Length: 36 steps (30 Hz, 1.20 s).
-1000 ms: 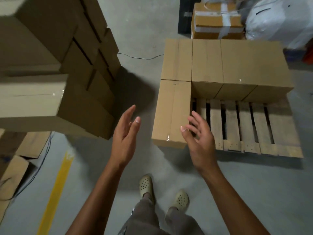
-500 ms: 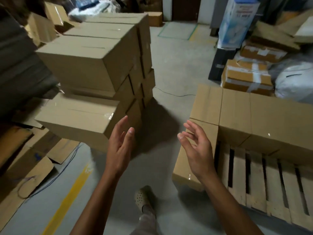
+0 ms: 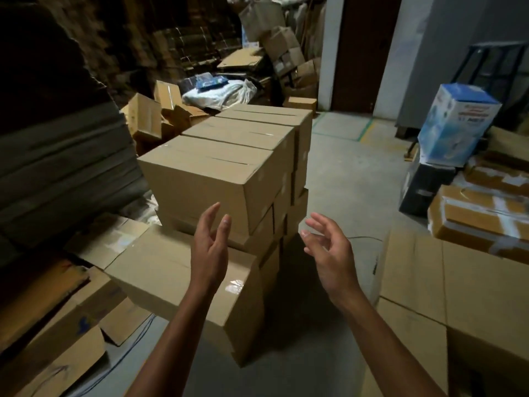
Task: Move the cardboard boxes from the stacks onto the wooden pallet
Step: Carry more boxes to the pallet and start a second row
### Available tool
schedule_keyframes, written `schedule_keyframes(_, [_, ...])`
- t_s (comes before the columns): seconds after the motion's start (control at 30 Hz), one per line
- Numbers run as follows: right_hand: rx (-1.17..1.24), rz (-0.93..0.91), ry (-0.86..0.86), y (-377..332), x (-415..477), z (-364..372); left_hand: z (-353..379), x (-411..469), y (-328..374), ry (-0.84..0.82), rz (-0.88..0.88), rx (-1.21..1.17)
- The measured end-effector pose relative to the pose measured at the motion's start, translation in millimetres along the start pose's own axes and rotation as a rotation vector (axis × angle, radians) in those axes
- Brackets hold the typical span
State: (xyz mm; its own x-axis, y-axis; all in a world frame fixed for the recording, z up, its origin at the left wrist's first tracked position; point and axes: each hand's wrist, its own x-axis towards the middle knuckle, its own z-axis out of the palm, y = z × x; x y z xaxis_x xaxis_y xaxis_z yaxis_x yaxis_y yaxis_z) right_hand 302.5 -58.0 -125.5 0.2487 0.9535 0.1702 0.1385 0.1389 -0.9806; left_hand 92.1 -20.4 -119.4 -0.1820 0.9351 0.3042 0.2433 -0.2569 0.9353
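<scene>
The concrete floor runs from the bottom of the view up toward 1 o'clock. A dark heap of flattened cardboard fills the 9 to 10 o'clock side. The stack of cardboard boxes stands at the centre, several rows deep and several layers high, receding toward 12 o'clock. More plain cardboard boxes sit side by side at 4 o'clock, cut off by the frame edge. A lower box juts out of the stack's base toward 7 o'clock, with a glossy strip of tape on its top. Above it, the nearest top box is closed, its near corner pointing at the person. A blue-and-white printed carton stands tilted at 2 o'clock on a dark case.

Both hands are raised in front of the stack and hold nothing. The left hand has straight fingers and its palm turned right; it overlaps the bottom edge of the nearest top box, which lies at its 12 o'clock, and contact cannot be told. The right hand is spread with loosely bent fingers, palm turned left, apart from the stack, which lies at its 10 o'clock.
</scene>
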Motion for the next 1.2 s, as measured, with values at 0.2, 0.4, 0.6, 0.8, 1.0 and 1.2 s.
schedule_keyframes(0.2, [0.101, 0.068, -0.008, 3.2, 92.6, 33.7, 10.0, 87.5, -17.5, 0.154, -0.103, -0.125])
schedule_keyframes(0.4, [0.108, 0.178, -0.040, 30.8, 208.7, 51.0, 38.9, 175.5, -54.9, 0.357, -0.413, -0.329])
schedule_keyframes(0.6, [0.098, 0.237, -0.126, 64.0, 339.5, 69.6, 72.2, 246.4, -94.8, 0.485, -0.602, -0.412])
schedule_keyframes(0.8, [0.024, 0.320, -0.244, 99.3, 438.8, 88.3, 104.7, 294.6, -125.3, 0.616, -0.704, -0.392])
schedule_keyframes(1.0, [-0.119, 0.342, -0.273, 132.7, 496.3, 115.2, 128.3, 315.2, -158.4, 0.504, -0.875, -0.337])
schedule_keyframes(1.2, [-0.151, 0.319, -0.248, 146.2, 509.0, 140.5, 137.0, 316.9, -185.4, 0.572, -0.884, -0.311])
